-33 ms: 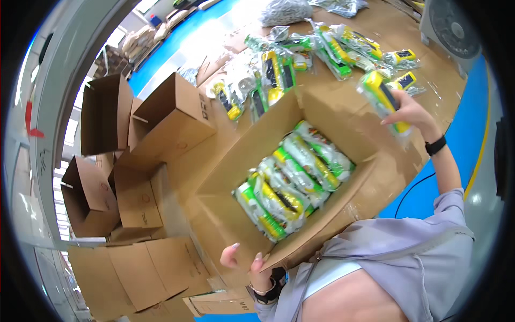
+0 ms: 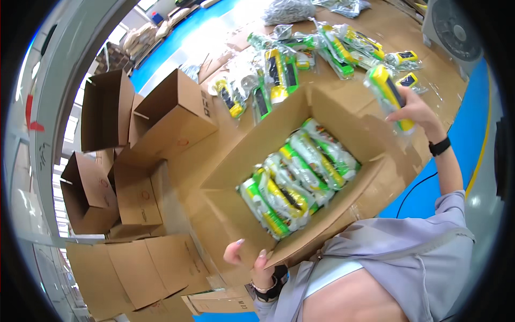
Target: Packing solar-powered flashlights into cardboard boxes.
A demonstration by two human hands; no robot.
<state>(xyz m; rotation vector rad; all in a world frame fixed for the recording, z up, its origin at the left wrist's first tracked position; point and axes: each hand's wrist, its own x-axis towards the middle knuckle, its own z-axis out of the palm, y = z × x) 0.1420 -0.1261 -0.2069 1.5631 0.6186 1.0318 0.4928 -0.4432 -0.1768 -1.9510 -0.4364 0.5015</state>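
An open cardboard box (image 2: 230, 209) stands tilted in front of me, with a row of green, yellow and white packs (image 2: 300, 177) in clear plastic lying side by side in it. My left hand (image 2: 251, 263) grips the box's near left corner, thumb and fingers on either side of the cardboard. Beyond the box's right side, my right hand (image 2: 421, 114) holds up a green-and-yellow pack with a dark panel (image 2: 387, 92) in clear wrapping, clear of the box. Fingers wrap its lower end.
More bagged packs (image 2: 276, 70) lie heaped on the cardboard sheet beyond the box. Open cardboard boxes (image 2: 107, 112) stand at the left, with a folded carton (image 2: 134, 273) nearer. A grey fan (image 2: 453, 32) stands far right; a black cable (image 2: 410, 193) crosses the blue floor.
The box has shifted slightly to the right with my left hand at its corner. My right hand and the held pack have also moved a little right.
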